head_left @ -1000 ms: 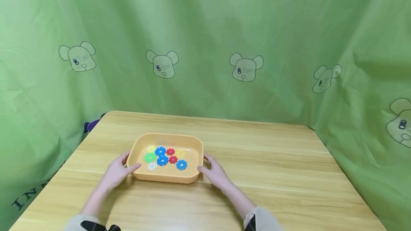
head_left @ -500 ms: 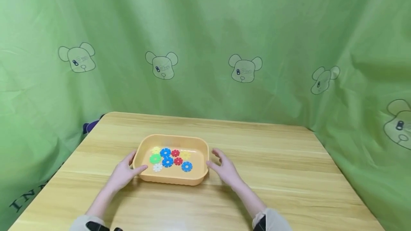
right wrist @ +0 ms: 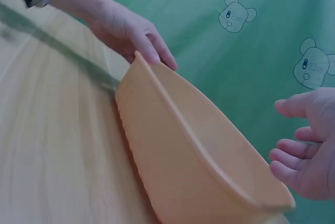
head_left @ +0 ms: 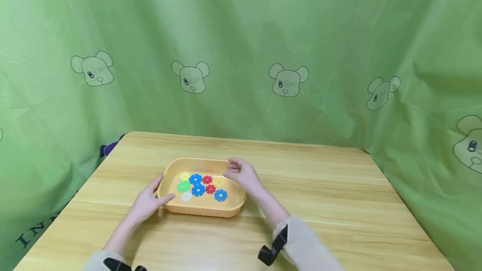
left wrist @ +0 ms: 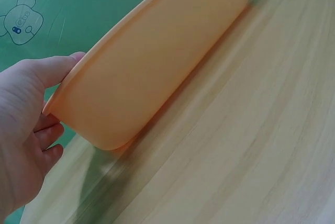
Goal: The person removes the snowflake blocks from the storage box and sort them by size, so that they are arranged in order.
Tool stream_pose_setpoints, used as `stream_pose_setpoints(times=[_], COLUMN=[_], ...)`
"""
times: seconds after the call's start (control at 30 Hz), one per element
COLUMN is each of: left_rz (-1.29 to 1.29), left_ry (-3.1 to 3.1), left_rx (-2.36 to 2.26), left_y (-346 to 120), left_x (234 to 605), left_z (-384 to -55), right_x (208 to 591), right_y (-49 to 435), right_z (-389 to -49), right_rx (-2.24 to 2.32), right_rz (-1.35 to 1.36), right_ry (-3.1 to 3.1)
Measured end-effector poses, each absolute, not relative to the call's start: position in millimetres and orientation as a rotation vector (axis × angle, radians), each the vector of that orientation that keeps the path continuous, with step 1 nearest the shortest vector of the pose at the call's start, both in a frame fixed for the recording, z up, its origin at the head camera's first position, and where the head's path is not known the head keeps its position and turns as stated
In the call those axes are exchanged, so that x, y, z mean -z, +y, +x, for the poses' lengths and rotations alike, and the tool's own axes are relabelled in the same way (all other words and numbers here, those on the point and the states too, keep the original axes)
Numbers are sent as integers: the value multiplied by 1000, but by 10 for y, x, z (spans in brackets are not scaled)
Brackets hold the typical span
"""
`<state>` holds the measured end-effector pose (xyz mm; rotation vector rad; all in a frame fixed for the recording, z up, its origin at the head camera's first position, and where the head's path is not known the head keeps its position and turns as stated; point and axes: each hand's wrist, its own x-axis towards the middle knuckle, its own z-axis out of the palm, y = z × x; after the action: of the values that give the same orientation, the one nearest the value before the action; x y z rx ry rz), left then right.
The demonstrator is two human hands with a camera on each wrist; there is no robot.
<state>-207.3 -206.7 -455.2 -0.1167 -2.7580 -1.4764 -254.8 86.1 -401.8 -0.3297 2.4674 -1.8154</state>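
An orange plastic tray (head_left: 201, 211) sits on the wooden table with several flat notched discs inside. Among them are a blue disc (head_left: 220, 195), a green disc (head_left: 183, 186), a white disc (head_left: 186, 196), a red disc (head_left: 210, 189) and a pale yellow disc (head_left: 184, 176). My left hand (head_left: 146, 204) grips the tray's left side, thumb over the rim and fingers against the outside, as the left wrist view confirms. Over the tray's right end hovers my right hand (head_left: 245, 176), fingers loosely bent and holding nothing. In the right wrist view that right hand (right wrist: 311, 145) is apart from the rim.
Light wood table (head_left: 320, 195) extends to the right of the tray and in front of it. A green curtain (head_left: 241, 20) printed with bear heads hangs behind and around the table. A black strapped device (head_left: 273, 248) sits on the right wrist.
The tray slid a little to the right with the left hand on it. My right hand let go of its right side, then rose and moved left over the tray.
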Motion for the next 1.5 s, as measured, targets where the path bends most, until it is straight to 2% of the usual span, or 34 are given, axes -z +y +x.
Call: stream_pose_setpoints(times=[0.43, 0.77, 1.17, 1.5], left_rz=[-103, -91, -95, -101], left_ry=[-2753, -2765, -2770, -2783], left_rx=[1520, 1520, 1531, 1493], left_y=[-2078, -2068, -2062, -2063], left_x=[4579, 4538, 4508, 4544], left_z=[-2097, -2055, -2059, -2074], right_x=[4215, 4401, 4489, 4504], right_y=[519, 412, 390, 362], right_z=[-2770, -2815, -2813, -2788], right_rx=[1748, 1648, 1238, 1018], right_rz=[159, 370, 123, 84], right_ry=[2476, 2543, 2839, 2929])
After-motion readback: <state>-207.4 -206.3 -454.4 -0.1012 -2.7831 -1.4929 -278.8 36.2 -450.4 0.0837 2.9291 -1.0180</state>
